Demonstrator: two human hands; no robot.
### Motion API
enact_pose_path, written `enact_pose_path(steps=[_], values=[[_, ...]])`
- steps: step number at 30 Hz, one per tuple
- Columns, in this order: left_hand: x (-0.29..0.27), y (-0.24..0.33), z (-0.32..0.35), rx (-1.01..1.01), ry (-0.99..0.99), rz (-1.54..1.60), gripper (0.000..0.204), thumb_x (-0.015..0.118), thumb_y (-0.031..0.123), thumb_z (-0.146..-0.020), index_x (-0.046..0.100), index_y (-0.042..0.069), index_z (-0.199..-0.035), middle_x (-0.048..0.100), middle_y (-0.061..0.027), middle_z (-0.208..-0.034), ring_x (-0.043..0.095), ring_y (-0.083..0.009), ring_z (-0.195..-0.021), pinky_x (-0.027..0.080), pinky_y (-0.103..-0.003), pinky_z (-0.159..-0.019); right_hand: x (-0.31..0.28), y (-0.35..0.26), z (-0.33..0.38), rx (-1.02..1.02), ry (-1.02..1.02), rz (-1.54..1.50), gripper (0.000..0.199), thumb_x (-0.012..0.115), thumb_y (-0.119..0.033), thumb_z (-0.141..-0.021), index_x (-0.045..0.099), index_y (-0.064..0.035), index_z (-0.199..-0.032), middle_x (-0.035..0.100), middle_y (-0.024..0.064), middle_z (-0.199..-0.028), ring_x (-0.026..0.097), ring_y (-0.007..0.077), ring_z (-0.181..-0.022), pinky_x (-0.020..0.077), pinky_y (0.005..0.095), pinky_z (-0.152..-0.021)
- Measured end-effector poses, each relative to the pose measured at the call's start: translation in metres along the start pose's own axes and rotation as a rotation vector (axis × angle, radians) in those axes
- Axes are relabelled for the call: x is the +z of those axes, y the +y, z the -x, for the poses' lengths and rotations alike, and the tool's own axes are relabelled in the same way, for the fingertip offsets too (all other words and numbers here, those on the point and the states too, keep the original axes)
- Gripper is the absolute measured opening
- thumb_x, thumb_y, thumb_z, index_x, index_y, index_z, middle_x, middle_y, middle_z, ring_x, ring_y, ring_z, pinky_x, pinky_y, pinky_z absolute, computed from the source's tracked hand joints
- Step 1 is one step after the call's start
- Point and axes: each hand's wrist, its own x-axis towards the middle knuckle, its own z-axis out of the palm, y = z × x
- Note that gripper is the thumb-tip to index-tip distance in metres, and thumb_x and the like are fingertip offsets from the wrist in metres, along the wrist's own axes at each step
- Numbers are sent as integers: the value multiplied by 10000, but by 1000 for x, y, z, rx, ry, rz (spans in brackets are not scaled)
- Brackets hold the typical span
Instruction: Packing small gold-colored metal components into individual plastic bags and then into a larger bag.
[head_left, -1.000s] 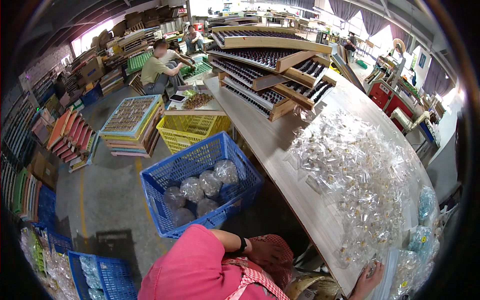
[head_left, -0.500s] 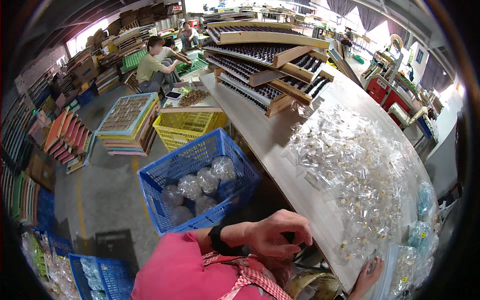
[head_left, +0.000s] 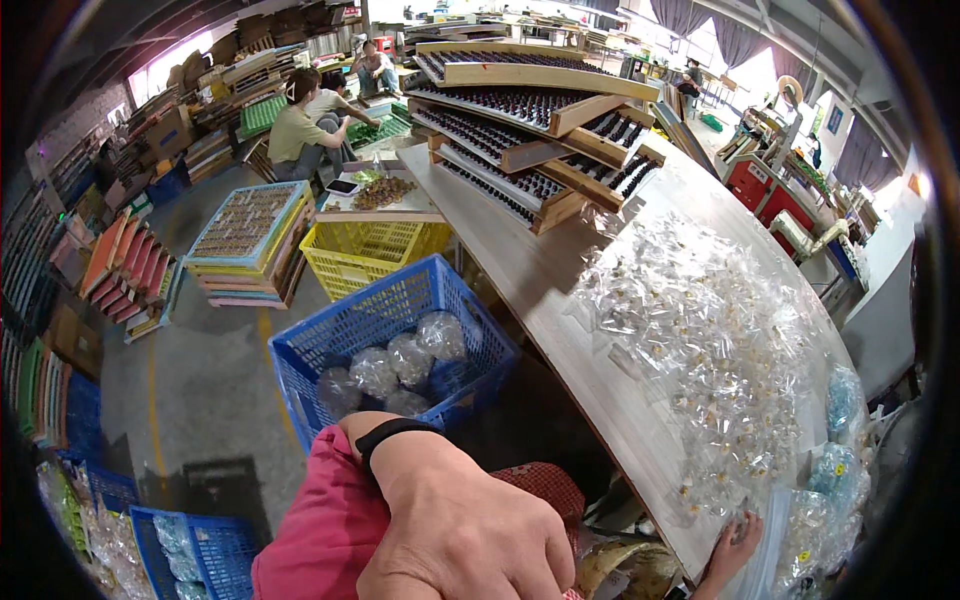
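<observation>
**Packets (head_left: pixel 710 340) spread over table (head_left: pixel 600 400), right hand (head_left: pixel 735 548) at their near end**

The table is seen running from the back toward the lower right. Its far end is taken up by a stack of trays (head_left: pixel 545 75), set askew on one another and filled with rows of dark pieces. The packets, clear and shiny, are heaped loosely on the table's right half, in front of the trays. To the table's left, a blue crate (head_left: pixel 340 320) is placed; round clear bags (head_left: pixel 375 372) are held in it. Behind it a yellow crate (head_left: pixel 335 270) is partly hidden. The left hand (head_left: pixel 465 535) is raised close to the camera, in front of the blue crate; its fingers are cut off by the lower edge, so their state cannot be told. The right hand's fingers are bent; whether a packet is gripped cannot be told. A black band (head_left: pixel 395 432) is worn on the left wrist.
</observation>
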Motion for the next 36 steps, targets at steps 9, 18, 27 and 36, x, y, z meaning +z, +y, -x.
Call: enact_pose_path(steps=[9, 18, 27, 36], values=[[5, 10, 13, 17, -30, -89, 68, 583, 197, -965, 643, 167, -952, 464, 9, -627, 434, -81, -455, 278, -212, -390, 13, 7, -1, -26, 72, -38, 318, 625, -107, -902, 585, 14, -1194, 540, 220, -1300, 447, 368, -1290, 351, 439, -1069], [-17, 2, 9, 20, -355, -20, 213, 579, 302, -958, 594, 126, -840, 405, 17, -626, 473, -114, -492, 340, -253, -412, 13, 25, -1, -68, 33, -36, 313, 613, -108, -912, 580, 15, -1199, 546, 207, -1293, 450, 367, -1284, 346, 439, -1075], [-110, -78, 83, -1159, -582, -310, 289, 676, 233, -881, 629, 69, -1115, 638, -96, -822, 631, -241, -769, 498, -351, -662, -19, -42, 0, 25, -21, -169, 369, 663, -184, -921, 601, 17, -1225, 561, 176, -1234, 601, 279, -1058, 512, 356, -855], [-216, -199, 252, -1238, 186, -1524, 412, 625, 274, -864, 568, 95, -1231, 478, -177, -1301, 430, -346, -1236, 374, -423, -1044, -10, -31, -2, 37, 5, -41, 433, 650, -309, -916, 609, 0, -1217, 581, 199, -1208, 586, 352, -1024, 489, 415, -852]])
